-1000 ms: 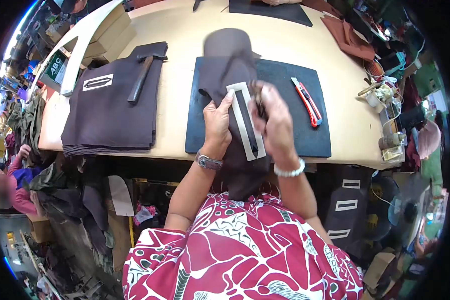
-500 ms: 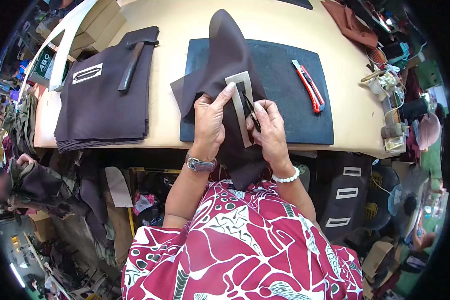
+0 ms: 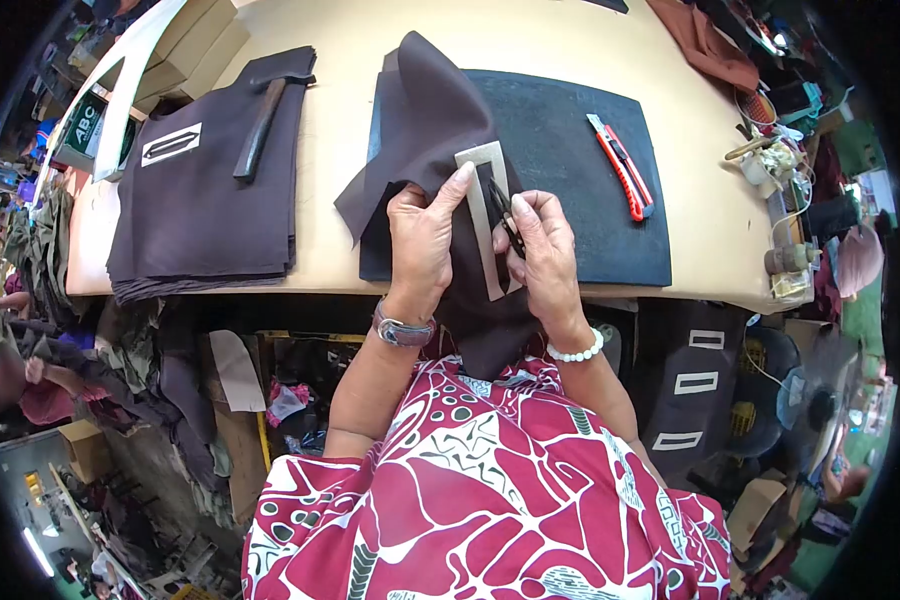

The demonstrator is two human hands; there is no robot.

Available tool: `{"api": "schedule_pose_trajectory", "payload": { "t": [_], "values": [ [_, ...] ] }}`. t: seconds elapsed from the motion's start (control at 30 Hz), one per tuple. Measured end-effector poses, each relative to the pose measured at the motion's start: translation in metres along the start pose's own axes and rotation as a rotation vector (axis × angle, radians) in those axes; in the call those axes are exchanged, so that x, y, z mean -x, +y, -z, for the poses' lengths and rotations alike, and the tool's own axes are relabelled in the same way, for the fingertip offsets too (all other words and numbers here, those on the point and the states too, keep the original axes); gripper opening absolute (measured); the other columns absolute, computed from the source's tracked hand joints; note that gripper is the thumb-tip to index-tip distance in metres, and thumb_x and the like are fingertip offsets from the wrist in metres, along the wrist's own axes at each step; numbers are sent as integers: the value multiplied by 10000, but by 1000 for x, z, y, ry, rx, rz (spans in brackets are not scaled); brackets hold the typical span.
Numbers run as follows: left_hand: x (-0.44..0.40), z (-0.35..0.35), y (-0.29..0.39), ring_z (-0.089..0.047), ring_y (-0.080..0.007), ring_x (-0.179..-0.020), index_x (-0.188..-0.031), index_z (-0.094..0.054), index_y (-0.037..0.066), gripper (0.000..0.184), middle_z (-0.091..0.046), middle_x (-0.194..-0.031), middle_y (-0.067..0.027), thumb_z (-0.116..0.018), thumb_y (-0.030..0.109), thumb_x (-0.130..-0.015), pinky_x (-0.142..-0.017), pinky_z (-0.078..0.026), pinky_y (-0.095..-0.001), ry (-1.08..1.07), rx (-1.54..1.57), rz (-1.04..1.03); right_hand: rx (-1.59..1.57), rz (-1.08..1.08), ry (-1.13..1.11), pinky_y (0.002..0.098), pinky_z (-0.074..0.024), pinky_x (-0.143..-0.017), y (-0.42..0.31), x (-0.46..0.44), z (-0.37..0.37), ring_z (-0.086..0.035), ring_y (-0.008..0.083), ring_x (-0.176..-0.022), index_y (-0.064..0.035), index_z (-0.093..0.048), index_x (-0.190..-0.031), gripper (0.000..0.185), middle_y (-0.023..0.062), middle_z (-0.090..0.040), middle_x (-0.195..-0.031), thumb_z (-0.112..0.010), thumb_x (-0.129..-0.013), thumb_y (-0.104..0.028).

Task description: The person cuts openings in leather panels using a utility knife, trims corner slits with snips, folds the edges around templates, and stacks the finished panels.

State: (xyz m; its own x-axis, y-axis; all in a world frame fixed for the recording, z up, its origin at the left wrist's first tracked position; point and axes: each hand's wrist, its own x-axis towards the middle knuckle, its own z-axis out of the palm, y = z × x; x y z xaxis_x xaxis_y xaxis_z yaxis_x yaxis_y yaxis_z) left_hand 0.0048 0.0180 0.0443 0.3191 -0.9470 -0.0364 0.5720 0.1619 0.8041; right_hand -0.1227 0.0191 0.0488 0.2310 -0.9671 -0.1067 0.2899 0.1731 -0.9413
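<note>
My left hand (image 3: 420, 245) is closed on a dark brown piece of fabric (image 3: 430, 105), its thumb pressing on a pale rectangular frame (image 3: 483, 235) on the fabric. Inside that frame runs a long dark slot. Between the thumb and fingers of my right hand (image 3: 547, 250) are small black scissors (image 3: 511, 230), their tips at the slot near the frame's right side. The fabric is lifted and folded, hanging over the table edge toward my lap. Under it lies a dark cutting mat (image 3: 570, 120).
On the mat's right rests a red utility knife (image 3: 622, 168). A stack of dark fabric pieces (image 3: 205, 215) carries a hammer (image 3: 260, 130) and a white marked label (image 3: 171, 145). Cardboard boxes (image 3: 195, 50) stand at the back left. Below, a dark strip (image 3: 715, 400) bears several pale frames.
The upper part of the fabric has dropped and folded to the left. My right hand and the scissors have shifted slightly up along the slot.
</note>
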Motion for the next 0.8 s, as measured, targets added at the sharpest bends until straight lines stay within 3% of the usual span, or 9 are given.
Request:
{"api": "schedule_pose_trajectory", "payload": {
  "t": [0.8],
  "values": [
    [11, -12, -1, -640, -121, -780, -1015, -614, 32, 181, -658, -940, -47, -645, 91, -846, -669, -530, -252, 43, 70, 45, -91, -1, 55, 147, -248, -380, 3, 6, -1, -360, -3, -439, -84, -450, -980, 191, 14, -541, -642, -542, -931, -244]
  ]
}}
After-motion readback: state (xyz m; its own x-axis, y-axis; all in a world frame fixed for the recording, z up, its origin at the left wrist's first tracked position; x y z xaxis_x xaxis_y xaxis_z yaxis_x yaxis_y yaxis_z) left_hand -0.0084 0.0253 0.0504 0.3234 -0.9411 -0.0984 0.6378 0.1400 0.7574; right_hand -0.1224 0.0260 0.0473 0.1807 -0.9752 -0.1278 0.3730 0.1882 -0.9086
